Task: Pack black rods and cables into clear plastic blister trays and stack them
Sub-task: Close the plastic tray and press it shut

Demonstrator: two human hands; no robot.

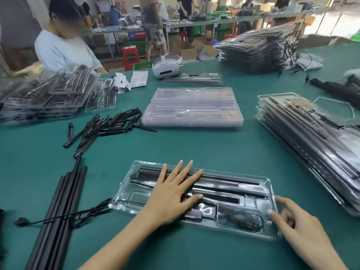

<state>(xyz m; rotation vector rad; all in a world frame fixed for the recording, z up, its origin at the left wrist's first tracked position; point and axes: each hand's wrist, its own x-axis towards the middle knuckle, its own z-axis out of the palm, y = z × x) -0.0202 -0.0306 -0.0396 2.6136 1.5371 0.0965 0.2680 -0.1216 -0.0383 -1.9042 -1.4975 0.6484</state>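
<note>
Clear plastic blister tray [268, 184] lies near centre on the green table [194, 145]. Left hand [171, 195] rests flat, fingers straight, on the black rods [229, 189] seated inside. Right hand [296, 221], fingers loosely bent, touches the tray's right edge, grasping nothing. Judgement: press evenly until rods sit flush, cable [247, 223] tucked, then move to packed stack [311, 141], right.

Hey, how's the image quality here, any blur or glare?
Head view: white glare streaks the clear plastic blister tray under the left hand; the right hand and the stack of filled trays are motion-smeared; edges bow from the wide-angle lens.
</note>
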